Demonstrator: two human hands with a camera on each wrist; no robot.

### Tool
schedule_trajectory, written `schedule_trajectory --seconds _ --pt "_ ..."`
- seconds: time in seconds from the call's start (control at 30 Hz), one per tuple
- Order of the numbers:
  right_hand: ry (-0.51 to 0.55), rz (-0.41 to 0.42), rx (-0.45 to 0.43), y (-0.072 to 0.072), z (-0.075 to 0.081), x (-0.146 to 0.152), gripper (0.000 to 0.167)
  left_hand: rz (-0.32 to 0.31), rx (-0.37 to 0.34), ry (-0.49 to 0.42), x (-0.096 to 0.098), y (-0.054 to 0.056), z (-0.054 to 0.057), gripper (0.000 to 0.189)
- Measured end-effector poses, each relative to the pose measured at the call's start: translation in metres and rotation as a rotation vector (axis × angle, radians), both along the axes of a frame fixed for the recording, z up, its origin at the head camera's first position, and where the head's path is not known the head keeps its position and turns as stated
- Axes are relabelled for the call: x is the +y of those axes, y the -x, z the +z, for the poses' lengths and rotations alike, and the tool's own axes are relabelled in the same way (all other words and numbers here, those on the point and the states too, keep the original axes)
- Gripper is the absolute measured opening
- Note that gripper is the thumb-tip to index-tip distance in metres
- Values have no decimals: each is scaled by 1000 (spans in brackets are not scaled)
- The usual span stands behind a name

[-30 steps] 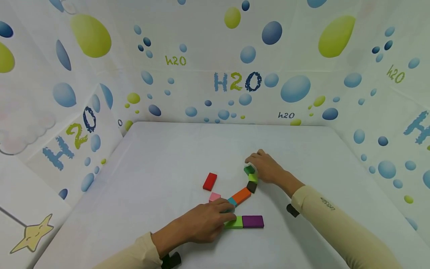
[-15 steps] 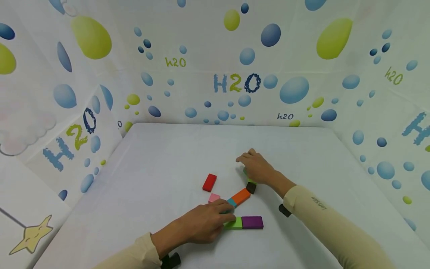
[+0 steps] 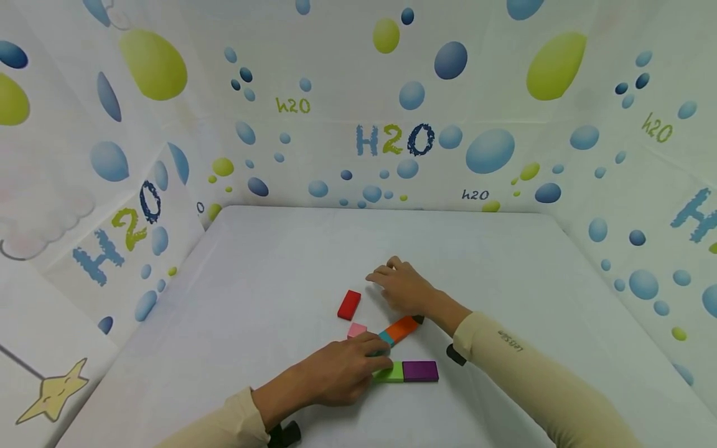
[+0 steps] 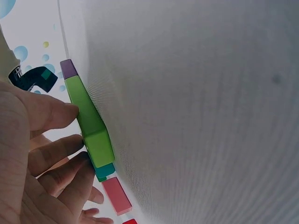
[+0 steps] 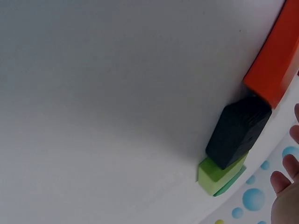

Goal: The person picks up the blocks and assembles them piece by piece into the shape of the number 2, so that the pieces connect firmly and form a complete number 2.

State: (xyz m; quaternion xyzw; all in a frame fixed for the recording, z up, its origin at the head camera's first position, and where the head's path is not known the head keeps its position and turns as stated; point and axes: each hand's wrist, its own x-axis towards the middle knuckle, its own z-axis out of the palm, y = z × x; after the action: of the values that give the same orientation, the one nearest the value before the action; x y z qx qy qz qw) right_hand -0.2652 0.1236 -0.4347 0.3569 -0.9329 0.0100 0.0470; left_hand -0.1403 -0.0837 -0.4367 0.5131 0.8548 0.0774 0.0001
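Observation:
My left hand [image 3: 347, 370] lies over the near end of the blocks. In the left wrist view its thumb and fingertips touch the side of a light green block [image 4: 88, 112]. Joined end to end with that block is a purple block [image 3: 420, 371]. Beyond the fingers, a teal block [image 3: 386, 338] meets an orange block [image 3: 401, 330]. My right hand [image 3: 403, 289] is over the table past the orange block, fingers loosely extended and holding nothing. It hides much of a black block [image 5: 238, 130], a second light green block [image 5: 217, 178] and a dark green block [image 5: 230, 181].
A red block [image 3: 349, 305] lies left of the right fingertips. Between it and the left hand sits a pink block [image 3: 357, 330]. Patterned cloth walls [image 3: 313, 155] rise behind and beside the white tabletop [image 3: 269, 267].
My right hand has come away from the dark green block and moved left, towards the red block. My left hand and the blocks look unmoved.

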Motion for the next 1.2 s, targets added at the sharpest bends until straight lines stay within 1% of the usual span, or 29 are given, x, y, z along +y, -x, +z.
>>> schedule_trajectory --seconds 0.13,0.3,0.5,0.7,0.83,1.03,1.2 --pt "-20 33 -3 -2 0 -8 48 0 7 -4 0 0 0 39" --pt "-19 58 -40 -6 -1 -17 53 -9 30 -13 -1 0 0 38" --pt "-56 72 -65 -11 -1 -25 57 -14 13 -17 -2 0 0 38" --pt "-95 80 -83 -16 0 -32 52 -20 13 -15 -1 1 -1 39" --pt "-102 75 -96 -21 2 -35 49 -23 18 -16 0 1 -2 38" --pt "-92 57 -75 -24 6 -36 44 -18 27 -11 0 0 -3 38" --pt "-66 51 -67 -22 9 -36 38 -18 43 -15 0 0 -2 38"
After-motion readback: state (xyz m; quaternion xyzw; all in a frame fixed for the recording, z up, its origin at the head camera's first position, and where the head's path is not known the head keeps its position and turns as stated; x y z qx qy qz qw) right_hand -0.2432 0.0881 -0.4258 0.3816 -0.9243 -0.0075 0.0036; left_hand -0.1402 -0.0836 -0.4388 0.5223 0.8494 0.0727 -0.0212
